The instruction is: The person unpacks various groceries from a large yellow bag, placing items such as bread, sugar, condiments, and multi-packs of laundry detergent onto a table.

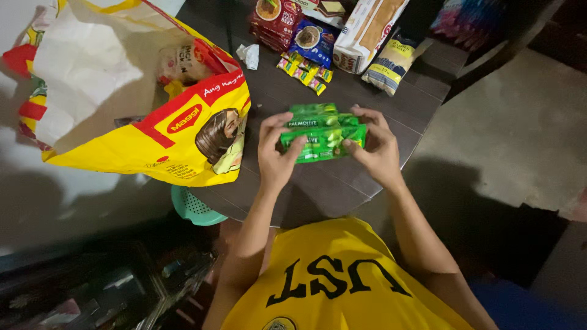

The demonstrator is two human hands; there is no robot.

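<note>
**Both hands on a strip of green sachets over a crowded dark table**

At far left a large yellow and red plastic shopping bag (183,140) stands open on the dark brown slatted table (330,183), its mouth gaping; a pale wrapped packet inside it is only partly visible. Under the table edge a teal perforated plastic basket (192,209) pokes out, mostly hidden.

The left hand (276,150) grips the left end of a strip of shiny green sachets (322,131), thumb on top and fingers curled around it. The right hand (374,146) pinches the right end the same way. The strip is held flat just above the table's near half, between the bag and the table's right edge.

Behind the hands lie a crumpled white paper scrap (249,56), a small string of yellow and green sachets (306,70), red noodle packs (275,21), a blue pouch (313,40), a long white and orange carton (367,30) and a pale packet of grain (391,64). The farthest items are cut off at the top edge, and the floor below is too dark to read.
</note>
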